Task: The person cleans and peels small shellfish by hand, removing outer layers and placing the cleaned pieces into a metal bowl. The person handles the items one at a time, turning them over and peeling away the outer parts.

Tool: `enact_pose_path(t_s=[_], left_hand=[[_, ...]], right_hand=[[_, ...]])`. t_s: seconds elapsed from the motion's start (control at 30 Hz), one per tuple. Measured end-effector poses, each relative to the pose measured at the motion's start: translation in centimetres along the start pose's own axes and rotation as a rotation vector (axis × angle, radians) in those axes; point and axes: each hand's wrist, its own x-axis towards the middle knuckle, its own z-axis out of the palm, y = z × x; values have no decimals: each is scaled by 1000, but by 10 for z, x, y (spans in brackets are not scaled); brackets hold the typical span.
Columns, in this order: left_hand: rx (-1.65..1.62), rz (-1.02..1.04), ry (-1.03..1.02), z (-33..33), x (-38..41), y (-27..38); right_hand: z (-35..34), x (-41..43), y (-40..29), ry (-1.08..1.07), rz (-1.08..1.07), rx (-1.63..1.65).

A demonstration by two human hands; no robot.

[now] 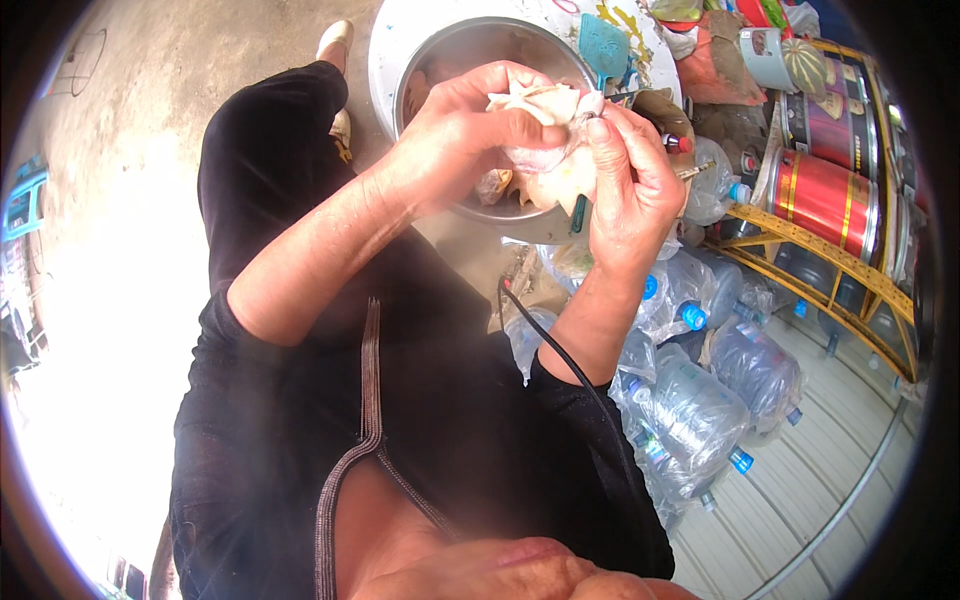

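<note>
Above a round metal basin [450,45], my left hand [480,124] and my right hand [637,165] hold one pale, wet piece of raw meat or poultry [551,161] between them. My left thumb presses on its front, and pale, ragged skin or fat shows over the fingers. On the other side, my right thumb and fingers pinch its upper edge, where a small dark spot shows. Something orange and whitish [495,184] lies in the basin under the piece. The rest of the basin's contents are mostly hidden by my hands and blurred.
The basin stands on a round white table [382,60] with a teal fly swatter [602,46] behind it. At the right are a striped melon or squash [805,66], a red metal drum [825,199] on a yellow metal rack [825,240], and several plastic-wrapped water jugs [694,405]. A black cable [559,349] passes near my right arm.
</note>
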Motion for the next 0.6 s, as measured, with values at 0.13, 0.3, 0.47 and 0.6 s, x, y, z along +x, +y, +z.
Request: enact_pose_path(t_s=[0.13, 0.3, 0.47, 0.6], left_hand=[[-101, -49, 53, 11, -3, 4], [-250, -125, -31, 15, -9, 13], [-232, -89, 28, 29, -13, 18], [-277, -103, -4, 30, -15, 21]], right_hand=[[-2, -2, 2, -3, -60, 78], [-4, 2, -4, 40, -162, 55], [-9, 3, -9, 29, -180, 69], [-11, 3, -6, 46, -188, 80]])
